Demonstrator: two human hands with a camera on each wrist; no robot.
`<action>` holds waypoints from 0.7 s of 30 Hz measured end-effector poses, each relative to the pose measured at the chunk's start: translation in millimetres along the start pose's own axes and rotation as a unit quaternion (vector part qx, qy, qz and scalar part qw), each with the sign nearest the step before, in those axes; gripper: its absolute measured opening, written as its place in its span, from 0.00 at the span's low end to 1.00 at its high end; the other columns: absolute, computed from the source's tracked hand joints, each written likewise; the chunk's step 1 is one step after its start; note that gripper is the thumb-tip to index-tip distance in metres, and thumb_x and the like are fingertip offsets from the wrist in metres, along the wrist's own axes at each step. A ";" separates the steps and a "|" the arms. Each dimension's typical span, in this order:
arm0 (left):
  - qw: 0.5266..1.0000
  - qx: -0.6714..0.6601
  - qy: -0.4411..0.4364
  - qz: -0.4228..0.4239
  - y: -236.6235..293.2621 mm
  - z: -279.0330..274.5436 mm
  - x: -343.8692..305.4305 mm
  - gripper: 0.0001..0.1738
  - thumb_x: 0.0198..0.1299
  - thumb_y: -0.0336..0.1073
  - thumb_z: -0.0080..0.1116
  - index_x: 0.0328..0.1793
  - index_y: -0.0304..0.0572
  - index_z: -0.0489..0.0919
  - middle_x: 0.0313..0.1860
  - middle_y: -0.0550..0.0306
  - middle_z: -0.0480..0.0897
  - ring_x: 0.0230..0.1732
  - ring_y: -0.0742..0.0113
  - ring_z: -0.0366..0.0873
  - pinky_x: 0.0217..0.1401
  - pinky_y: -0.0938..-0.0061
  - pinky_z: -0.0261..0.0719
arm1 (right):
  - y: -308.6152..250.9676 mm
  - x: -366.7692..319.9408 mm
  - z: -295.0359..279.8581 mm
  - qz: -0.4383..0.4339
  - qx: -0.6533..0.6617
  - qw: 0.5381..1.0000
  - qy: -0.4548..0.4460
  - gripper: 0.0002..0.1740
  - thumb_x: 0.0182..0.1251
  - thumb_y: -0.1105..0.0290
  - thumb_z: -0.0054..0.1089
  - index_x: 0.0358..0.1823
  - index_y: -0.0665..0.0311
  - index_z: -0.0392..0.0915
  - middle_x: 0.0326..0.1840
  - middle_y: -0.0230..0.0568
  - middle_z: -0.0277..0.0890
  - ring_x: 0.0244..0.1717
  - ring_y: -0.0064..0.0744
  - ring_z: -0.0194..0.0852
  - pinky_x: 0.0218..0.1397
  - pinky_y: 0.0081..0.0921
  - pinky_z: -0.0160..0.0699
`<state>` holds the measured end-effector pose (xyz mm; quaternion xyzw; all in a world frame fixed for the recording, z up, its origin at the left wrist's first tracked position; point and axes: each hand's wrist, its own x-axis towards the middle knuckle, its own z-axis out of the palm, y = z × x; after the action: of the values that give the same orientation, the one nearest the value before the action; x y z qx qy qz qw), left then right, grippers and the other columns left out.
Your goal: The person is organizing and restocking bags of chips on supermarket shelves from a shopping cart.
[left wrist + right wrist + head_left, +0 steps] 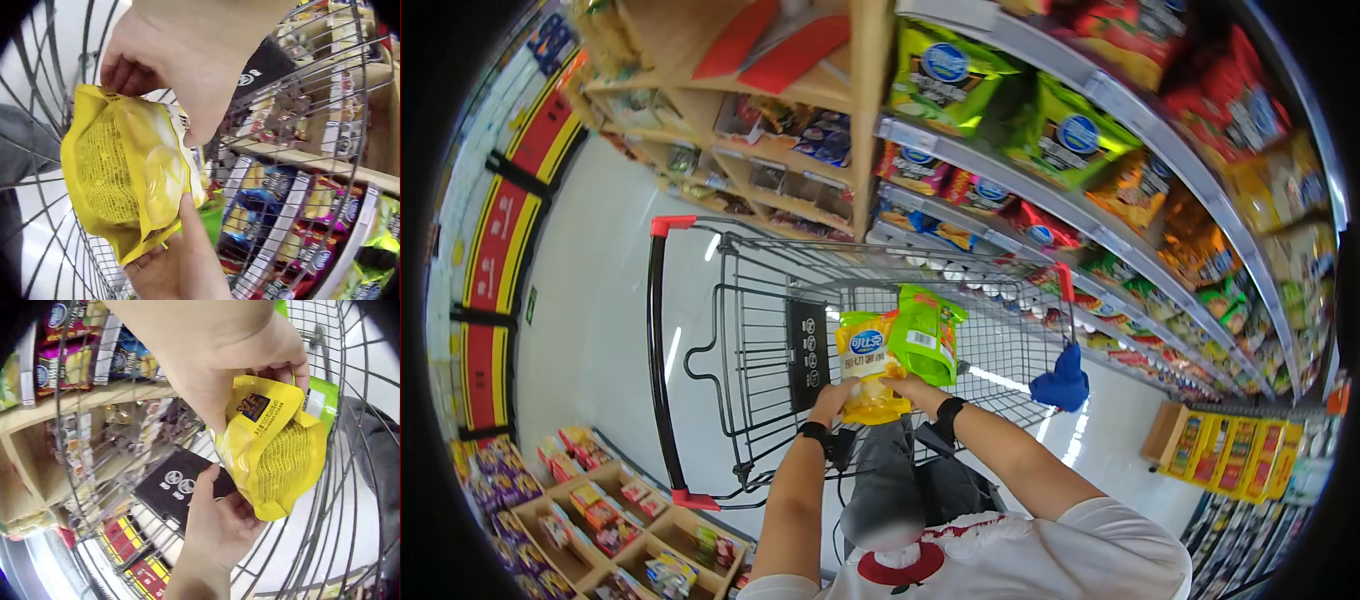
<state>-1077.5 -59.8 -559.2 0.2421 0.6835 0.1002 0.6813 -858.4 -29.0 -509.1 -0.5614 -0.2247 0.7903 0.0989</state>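
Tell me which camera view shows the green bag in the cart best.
The head view: the green bag shows nearly whole there, beside the yellow bag. The left wrist view catches only a green patch past the yellow bag; the right wrist view, only parts behind it.

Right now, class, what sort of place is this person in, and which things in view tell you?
Most likely a supermarket or grocery shop. The clues are the wire shopping cart, the long shelves filled with bagged snacks, and the wooden display unit stocked with packaged goods.
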 end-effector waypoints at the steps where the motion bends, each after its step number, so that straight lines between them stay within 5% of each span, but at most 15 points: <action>1: 0.998 -0.036 -0.052 0.006 6.6 -0.4 -4.2 0.31 0.53 0.58 0.56 0.39 0.31 0.78 0.28 0.57 0.79 0.25 0.71 0.76 0.28 0.78 0.71 | -1.4 5.0 -6.8 0.031 -0.037 0.998 0.039 0.31 0.58 0.56 0.63 0.57 0.69 0.68 0.50 0.43 0.75 0.45 0.27 0.76 0.46 0.25 0.75; 2: 0.994 -0.061 -0.085 0.015 41.6 2.7 -49.7 0.27 0.54 0.59 0.56 0.31 0.37 0.80 0.23 0.61 0.78 0.19 0.77 0.71 0.22 0.81 0.66 | -24.5 -27.4 -0.1 0.030 -0.063 0.995 0.076 0.29 0.56 0.57 0.64 0.54 0.70 0.70 0.47 0.44 0.76 0.41 0.28 0.78 0.40 0.27 0.77; 5: 0.986 0.151 -0.067 -0.001 67.3 9.0 -92.4 0.29 0.56 0.61 0.52 0.24 0.39 0.79 0.20 0.58 0.76 0.18 0.72 0.70 0.21 0.78 0.65 | -51.4 -79.3 3.4 0.015 -0.103 0.983 0.154 0.28 0.54 0.56 0.64 0.50 0.70 0.73 0.42 0.42 0.77 0.37 0.28 0.78 0.33 0.28 0.76; 6: 0.979 0.187 -0.066 0.043 72.6 11.2 -117.6 0.32 0.55 0.63 0.52 0.26 0.36 0.79 0.21 0.56 0.77 0.20 0.71 0.71 0.25 0.78 0.67 | -49.8 -101.5 0.4 -0.054 -0.020 0.996 0.071 0.29 0.53 0.54 0.64 0.49 0.70 0.73 0.41 0.41 0.76 0.37 0.29 0.77 0.34 0.32 0.75; 9: 0.938 0.252 -0.050 0.234 34.6 26.6 -170.1 0.33 0.57 0.61 0.51 0.29 0.30 0.81 0.26 0.52 0.81 0.29 0.66 0.76 0.36 0.71 0.72 | -13.0 -122.1 -7.6 -0.243 -0.006 0.968 0.067 0.26 0.57 0.52 0.59 0.42 0.72 0.74 0.31 0.43 0.77 0.25 0.38 0.76 0.22 0.32 0.71; 10: 0.931 0.247 -0.038 0.267 37.4 47.3 -222.2 0.30 0.59 0.57 0.53 0.31 0.30 0.81 0.28 0.53 0.82 0.31 0.68 0.76 0.38 0.73 0.72 | -2.1 -149.8 -8.7 -0.358 -0.100 0.915 0.156 0.25 0.57 0.53 0.59 0.44 0.70 0.73 0.31 0.45 0.77 0.25 0.40 0.76 0.24 0.34 0.72; 12: 0.929 0.216 -0.084 0.289 15.3 67.7 -261.0 0.20 0.64 0.45 0.50 0.38 0.32 0.80 0.28 0.57 0.81 0.33 0.74 0.76 0.37 0.78 0.72 | 26.0 -233.0 9.2 -0.502 -0.283 0.740 0.346 0.24 0.58 0.56 0.58 0.48 0.68 0.70 0.32 0.48 0.77 0.26 0.45 0.77 0.27 0.36 0.73; 15: 0.938 0.070 -0.163 0.296 -9.5 118.3 -344.1 0.16 0.66 0.41 0.46 0.46 0.34 0.77 0.32 0.59 0.81 0.34 0.72 0.77 0.40 0.78 0.74 | 81.3 -371.0 43.9 -0.486 -0.208 0.737 0.421 0.21 0.61 0.59 0.57 0.50 0.61 0.65 0.31 0.50 0.77 0.27 0.49 0.77 0.30 0.40 0.73; 18: 0.922 0.104 -0.235 0.290 -24.6 144.0 -395.1 0.18 0.67 0.38 0.43 0.58 0.35 0.70 0.43 0.55 0.80 0.41 0.67 0.78 0.46 0.73 0.75 | 137.9 -465.5 70.0 -0.501 -0.127 0.724 0.457 0.16 0.63 0.60 0.54 0.42 0.63 0.63 0.26 0.51 0.73 0.29 0.49 0.76 0.32 0.43 0.70; 21: 0.894 0.032 -0.318 0.313 -38.9 167.9 -453.9 0.23 0.67 0.36 0.41 0.66 0.33 0.63 0.56 0.50 0.74 0.50 0.61 0.76 0.51 0.70 0.75 | 190.6 -524.9 96.4 -0.534 -0.025 0.704 0.467 0.12 0.66 0.64 0.52 0.42 0.62 0.62 0.21 0.47 0.68 0.21 0.39 0.69 0.26 0.35 0.66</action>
<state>-941.2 -338.0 -185.4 0.4846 0.3220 0.2039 0.7873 -746.1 -434.6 -129.6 -0.6470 -0.4314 0.2362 0.5826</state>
